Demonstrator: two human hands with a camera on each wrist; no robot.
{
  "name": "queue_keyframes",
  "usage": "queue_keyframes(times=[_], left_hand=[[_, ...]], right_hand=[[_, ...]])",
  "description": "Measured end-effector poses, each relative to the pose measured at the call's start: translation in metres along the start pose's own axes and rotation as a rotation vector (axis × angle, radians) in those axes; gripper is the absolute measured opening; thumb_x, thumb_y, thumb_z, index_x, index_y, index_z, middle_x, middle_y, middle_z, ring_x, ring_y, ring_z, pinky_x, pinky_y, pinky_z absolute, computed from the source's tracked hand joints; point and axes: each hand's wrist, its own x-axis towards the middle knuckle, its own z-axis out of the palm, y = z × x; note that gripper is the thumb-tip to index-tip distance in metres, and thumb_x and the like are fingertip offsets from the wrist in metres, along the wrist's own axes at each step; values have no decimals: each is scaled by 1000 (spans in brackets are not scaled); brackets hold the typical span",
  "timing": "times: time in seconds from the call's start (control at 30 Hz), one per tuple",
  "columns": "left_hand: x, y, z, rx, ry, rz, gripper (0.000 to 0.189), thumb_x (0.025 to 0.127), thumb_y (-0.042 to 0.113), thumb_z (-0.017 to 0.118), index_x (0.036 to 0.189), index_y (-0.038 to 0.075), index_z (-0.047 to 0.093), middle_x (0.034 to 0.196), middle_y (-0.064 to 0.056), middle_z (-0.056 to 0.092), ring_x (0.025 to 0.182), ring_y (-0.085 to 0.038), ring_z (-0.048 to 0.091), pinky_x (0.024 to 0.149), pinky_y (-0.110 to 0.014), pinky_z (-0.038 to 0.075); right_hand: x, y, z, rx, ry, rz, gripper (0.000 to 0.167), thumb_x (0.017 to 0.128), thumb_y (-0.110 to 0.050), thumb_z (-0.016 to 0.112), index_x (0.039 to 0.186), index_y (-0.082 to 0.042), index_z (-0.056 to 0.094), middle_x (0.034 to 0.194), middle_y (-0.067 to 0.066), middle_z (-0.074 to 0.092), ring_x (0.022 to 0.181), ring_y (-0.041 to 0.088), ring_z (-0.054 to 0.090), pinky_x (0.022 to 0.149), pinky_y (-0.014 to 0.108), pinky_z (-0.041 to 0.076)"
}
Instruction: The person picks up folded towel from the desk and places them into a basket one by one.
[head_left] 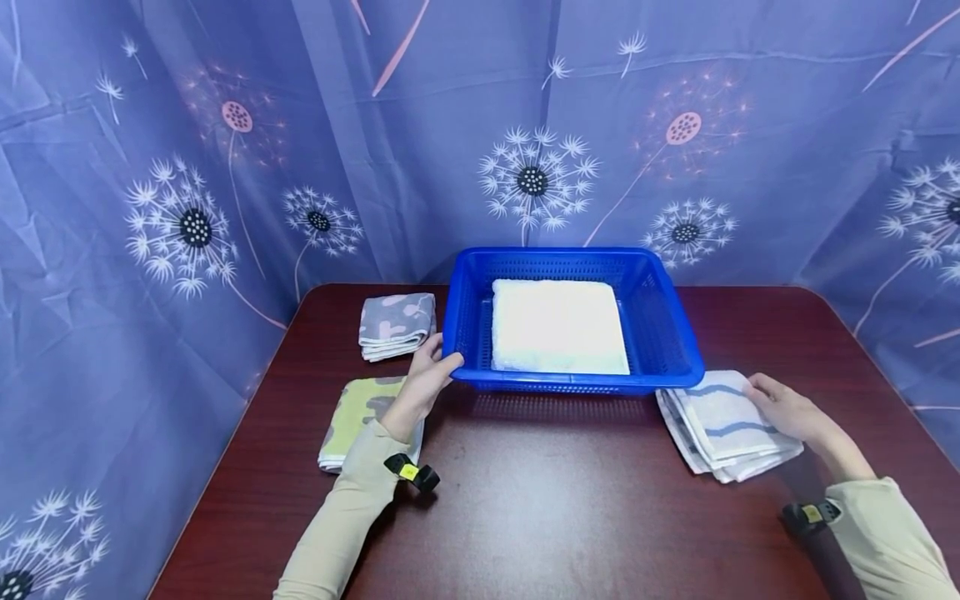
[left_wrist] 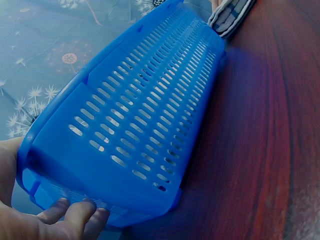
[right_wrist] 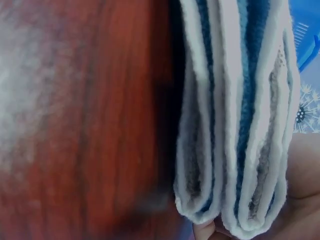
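Observation:
A blue plastic basket (head_left: 573, 379) with slotted walls stands toward the back of the table, a folded white towel (head_left: 558, 325) inside it. My left hand (head_left: 427, 379) grips its front left corner, thumb over the rim and fingers (left_wrist: 80, 215) against the outside of the end wall. On the right, my right hand (head_left: 787, 408) holds a folded white towel with blue stripes (head_left: 727, 421). The right wrist view shows this towel's stacked layers (right_wrist: 230, 125) edge-on, with a fingertip (right_wrist: 204, 231) beneath them. Its far left corner lies close to the basket; whether they touch I cannot tell.
A folded grey towel with pink shapes (head_left: 397, 321) lies left of the basket. Nearer the front is a folded yellow-green and grey towel (head_left: 356, 412), partly behind my left forearm. The dark red wooden table (head_left: 555, 508) meets a blue dandelion-print curtain (head_left: 420, 167) behind.

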Motion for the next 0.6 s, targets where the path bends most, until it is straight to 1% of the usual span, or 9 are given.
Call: queue_keyframes(times=[0.03, 0.07, 0.1, 0.2, 0.27, 0.3, 0.37, 0.5, 0.6], left_hand=[[0, 0, 0, -1, -1, -1, 52, 86, 1, 51, 137, 3, 43, 136, -25, 52, 117, -34, 53, 86, -29, 50], [-3, 4, 0, 2, -2, -5, 52, 86, 0, 51, 137, 2, 42, 136, -26, 51, 116, -32, 54, 84, -28, 50], [-3, 4, 0, 4, -3, -4, 52, 86, 0, 51, 137, 2, 42, 136, -26, 51, 116, -32, 54, 84, -28, 49], [-2, 5, 0, 6, -6, -9, 52, 86, 1, 51, 137, 2, 42, 137, -25, 52, 116, -31, 53, 85, -28, 49], [-2, 6, 1, 7, -5, -7, 52, 86, 0, 51, 137, 2, 42, 137, -25, 52, 116, -31, 53, 85, -29, 49], [0, 2, 0, 6, -3, -2, 51, 86, 1, 51, 137, 3, 43, 136, -25, 52, 116, -32, 53, 85, -29, 49], [0, 3, 1, 6, 0, 3, 51, 86, 0, 51, 137, 2, 43, 135, -26, 52, 115, -32, 54, 83, -27, 50], [0, 2, 0, -3, 3, 0, 53, 86, 0, 50, 138, 1, 42, 136, -27, 51, 115, -31, 54, 81, -24, 49], [0, 1, 1, -15, 4, -2, 53, 85, -1, 50, 138, 0, 42, 136, -28, 50, 115, -30, 54, 80, -22, 50]], right_hand=[[0, 0, 1, -4, 7, -6, 28, 105, -21, 33, 104, 1, 50, 74, 6, 48, 76, 21, 48, 67, 35, 36], [-1, 0, 2, -6, 8, -7, 26, 105, -21, 33, 102, -1, 49, 71, 2, 44, 72, 17, 46, 66, 33, 34], [-1, -1, 2, -7, 7, -5, 25, 105, -21, 33, 100, -2, 48, 69, 1, 43, 70, 15, 45, 65, 32, 33], [-2, -3, 2, -23, 6, 2, 24, 106, -21, 32, 97, -4, 47, 68, 0, 42, 68, 14, 44, 64, 31, 33], [-3, -3, 1, -28, -2, 8, 24, 106, -20, 32, 97, -4, 48, 68, 1, 42, 68, 16, 44, 64, 32, 33], [-3, -4, 0, -34, -6, 11, 24, 106, -20, 32, 97, -4, 48, 67, 0, 42, 68, 16, 44, 65, 33, 33], [-5, -4, -1, -38, -12, 15, 24, 106, -21, 32, 97, -4, 48, 66, 0, 41, 67, 15, 43, 65, 32, 33], [-8, -6, 0, 2, -33, 10, 24, 106, -22, 33, 98, -5, 48, 65, -1, 40, 62, 10, 40, 63, 30, 32], [-10, -8, 0, 27, -50, 14, 25, 106, -23, 34, 99, -5, 49, 65, -2, 39, 60, 10, 38, 62, 29, 30]])
